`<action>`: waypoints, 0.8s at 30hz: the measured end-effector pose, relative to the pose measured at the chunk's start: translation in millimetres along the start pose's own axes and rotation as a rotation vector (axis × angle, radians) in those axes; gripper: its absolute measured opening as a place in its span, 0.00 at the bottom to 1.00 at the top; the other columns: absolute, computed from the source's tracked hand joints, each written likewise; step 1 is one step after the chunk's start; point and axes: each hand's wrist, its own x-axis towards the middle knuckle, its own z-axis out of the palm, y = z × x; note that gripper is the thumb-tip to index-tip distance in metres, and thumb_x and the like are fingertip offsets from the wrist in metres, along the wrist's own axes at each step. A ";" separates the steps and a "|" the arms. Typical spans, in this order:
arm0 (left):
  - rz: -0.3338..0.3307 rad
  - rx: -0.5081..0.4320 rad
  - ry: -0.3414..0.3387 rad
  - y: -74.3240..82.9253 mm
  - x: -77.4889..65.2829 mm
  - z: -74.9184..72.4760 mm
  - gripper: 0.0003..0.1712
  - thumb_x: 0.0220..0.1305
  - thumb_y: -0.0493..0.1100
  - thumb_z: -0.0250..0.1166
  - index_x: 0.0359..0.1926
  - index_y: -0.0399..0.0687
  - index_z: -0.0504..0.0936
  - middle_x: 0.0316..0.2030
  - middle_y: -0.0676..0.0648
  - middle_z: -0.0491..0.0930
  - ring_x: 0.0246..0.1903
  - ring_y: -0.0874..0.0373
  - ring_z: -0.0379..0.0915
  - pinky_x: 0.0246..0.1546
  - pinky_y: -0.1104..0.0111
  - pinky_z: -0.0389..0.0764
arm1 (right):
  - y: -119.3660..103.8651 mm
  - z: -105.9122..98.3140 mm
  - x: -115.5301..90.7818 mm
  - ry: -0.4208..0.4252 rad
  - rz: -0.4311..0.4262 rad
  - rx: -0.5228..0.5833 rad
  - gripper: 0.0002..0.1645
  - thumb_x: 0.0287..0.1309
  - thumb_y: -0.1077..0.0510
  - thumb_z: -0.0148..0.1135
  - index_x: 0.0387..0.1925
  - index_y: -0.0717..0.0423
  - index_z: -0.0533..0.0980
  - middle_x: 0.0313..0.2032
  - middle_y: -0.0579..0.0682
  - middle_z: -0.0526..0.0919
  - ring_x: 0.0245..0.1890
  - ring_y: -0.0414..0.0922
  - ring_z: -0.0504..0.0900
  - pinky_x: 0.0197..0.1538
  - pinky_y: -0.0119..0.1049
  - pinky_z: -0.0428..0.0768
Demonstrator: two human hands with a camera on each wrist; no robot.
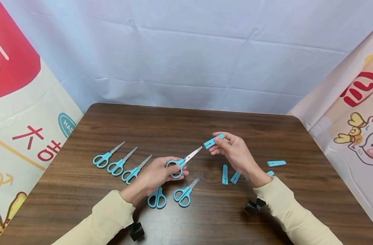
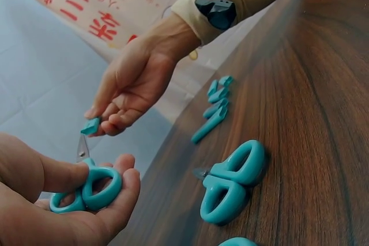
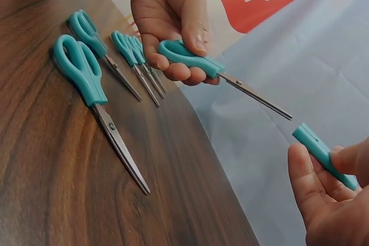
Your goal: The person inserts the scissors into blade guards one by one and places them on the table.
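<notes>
My left hand (image 1: 158,173) holds a pair of scissors (image 1: 181,164) by its teal handles, thumb on top, above the table. The closed blades point up and right. Between the thumb and fingers of my right hand (image 1: 235,151) is a teal blade cover (image 1: 214,141), its slotted end facing the scissors' tip. In the right wrist view a small gap separates the blade tip from the cover (image 3: 323,152). The left wrist view shows the held scissors (image 2: 95,187) with the tip close to the cover (image 2: 90,125); there the gap is hard to judge.
On the brown table (image 1: 186,119) several more scissors lie left and below the left hand, among them one pair (image 1: 184,196) near the middle. Several loose covers lie around the right forearm, including an upright one (image 1: 224,174) and one farther right (image 1: 276,163). A pale curtain (image 1: 186,61) hangs behind.
</notes>
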 end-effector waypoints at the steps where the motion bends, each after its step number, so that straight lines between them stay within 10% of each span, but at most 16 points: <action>1: -0.001 -0.002 -0.002 -0.2 -0.1 0.5 0.20 0.79 0.31 0.53 0.66 0.27 0.71 0.50 0.33 0.85 0.52 0.47 0.84 0.56 0.59 0.83 | -0.1 1.0 -0.2 -0.002 0.000 -0.008 0.23 0.77 0.60 0.57 0.64 0.69 0.66 0.36 0.51 0.89 0.37 0.44 0.88 0.46 0.39 0.87; 15: 0.003 -0.031 -0.020 -2.4 1.3 5.1 0.19 0.79 0.31 0.53 0.65 0.24 0.71 0.54 0.30 0.80 0.52 0.48 0.84 0.54 0.60 0.84 | 0.3 13.0 -4.9 -0.077 -0.024 -0.119 0.21 0.79 0.60 0.54 0.64 0.69 0.69 0.42 0.71 0.84 0.37 0.51 0.88 0.47 0.44 0.87; 24: 0.022 -0.094 -0.047 -2.1 1.7 10.9 0.20 0.79 0.31 0.52 0.66 0.21 0.69 0.58 0.24 0.76 0.52 0.48 0.84 0.54 0.57 0.84 | -2.0 21.5 -9.2 -0.140 -0.033 -0.131 0.22 0.80 0.58 0.51 0.66 0.69 0.70 0.41 0.61 0.86 0.39 0.52 0.88 0.50 0.47 0.86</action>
